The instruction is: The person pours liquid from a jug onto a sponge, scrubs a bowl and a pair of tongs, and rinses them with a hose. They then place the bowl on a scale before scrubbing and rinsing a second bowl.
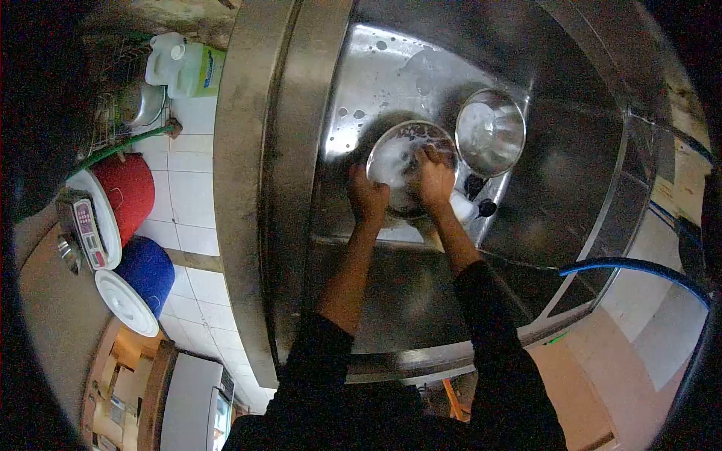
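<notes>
Two metal bowls are seen near the centre of the frame, side by side in one steel sink [406, 60]: the soapy bowl [419, 131] and, just to its upper right, the second bowl [510, 139]. The rim of the soapy bowl is gripped at its left by the left hand [368, 194], thumb over the edge; the right hand [435, 177] is set inside, fingers curled — whether anything is held in them cannot be told. Below the second bowl, two dark round pieces [487, 207] and one white item [460, 205] are partly covered by the right hand and forearm, and cannot be identified. One red drum [131, 192], one blue drum [144, 270] and one jug [184, 68] are seen at the left. The frame's corners are lost in black. Spotted bright steel is left between the bowls and the sink's upper part, while the left side is bounded by a broad metal ledge [244, 195].
</notes>
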`<act>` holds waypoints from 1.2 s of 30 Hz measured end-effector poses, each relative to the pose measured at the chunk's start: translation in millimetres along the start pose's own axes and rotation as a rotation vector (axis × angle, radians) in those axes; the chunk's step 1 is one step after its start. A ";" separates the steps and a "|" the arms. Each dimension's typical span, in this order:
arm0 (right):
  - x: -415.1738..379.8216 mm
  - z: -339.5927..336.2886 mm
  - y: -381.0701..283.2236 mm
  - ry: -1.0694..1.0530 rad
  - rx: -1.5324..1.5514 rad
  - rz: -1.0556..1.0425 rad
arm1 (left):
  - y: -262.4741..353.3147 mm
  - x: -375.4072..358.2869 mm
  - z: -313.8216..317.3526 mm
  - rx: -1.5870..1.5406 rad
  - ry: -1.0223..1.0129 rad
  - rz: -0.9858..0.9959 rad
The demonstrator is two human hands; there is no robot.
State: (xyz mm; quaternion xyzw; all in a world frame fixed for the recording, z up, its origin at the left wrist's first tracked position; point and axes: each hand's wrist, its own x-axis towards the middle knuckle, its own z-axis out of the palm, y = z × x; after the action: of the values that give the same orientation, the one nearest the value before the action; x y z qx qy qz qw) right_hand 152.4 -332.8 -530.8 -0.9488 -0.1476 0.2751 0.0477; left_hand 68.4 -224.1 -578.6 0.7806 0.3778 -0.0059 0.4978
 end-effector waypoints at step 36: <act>1.2 50.8 -17.1 0.181 0.396 -0.404 | -0.3 -1.3 -20.6 -0.157 0.029 -0.254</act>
State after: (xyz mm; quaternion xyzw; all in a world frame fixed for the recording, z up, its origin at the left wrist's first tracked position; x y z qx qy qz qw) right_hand 121.8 -315.7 -571.3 -0.8932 -0.2719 0.1976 0.2986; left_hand 59.8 -208.7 -568.0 0.6851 0.4800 -0.0280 0.5473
